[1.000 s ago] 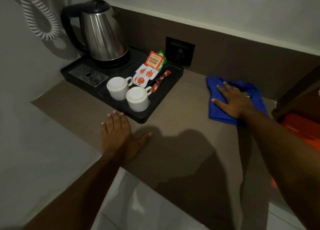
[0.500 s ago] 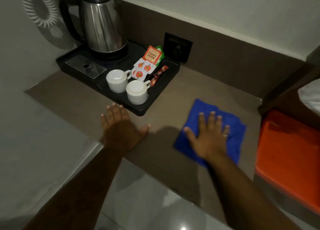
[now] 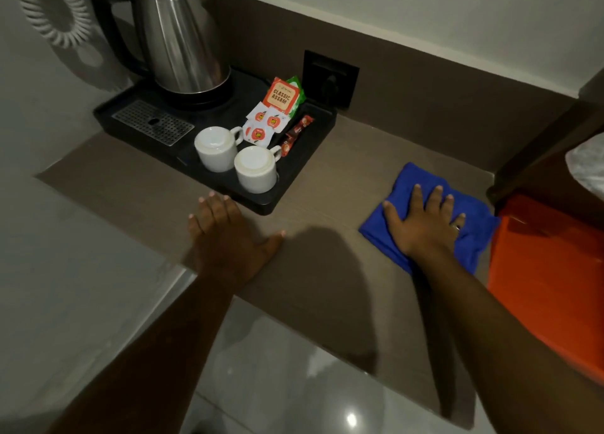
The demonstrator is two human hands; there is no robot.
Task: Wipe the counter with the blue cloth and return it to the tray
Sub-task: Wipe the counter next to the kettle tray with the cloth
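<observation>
A folded blue cloth (image 3: 470, 241) lies on the brown counter (image 3: 336, 178), close to its right end. My right hand (image 3: 423, 223) presses flat on the cloth, fingers spread and pointing away from me. My left hand (image 3: 225, 234) rests flat on the counter near its front edge, fingers apart and holding nothing, just in front of the black tray (image 3: 294, 172). The tray sits at the back left of the counter.
The tray carries a steel kettle (image 3: 178, 44), two upturned white cups (image 3: 215, 147), tea and coffee sachets (image 3: 277, 106) and a metal drip grille (image 3: 152, 126). An orange surface (image 3: 549, 270) borders the counter's right end. A black wall socket (image 3: 330, 77) sits behind the tray. A coiled white cord (image 3: 52, 12) hangs at the top left.
My right hand slid the cloth from the back right toward me and to the middle, then out to the right again. My left hand stayed planted.
</observation>
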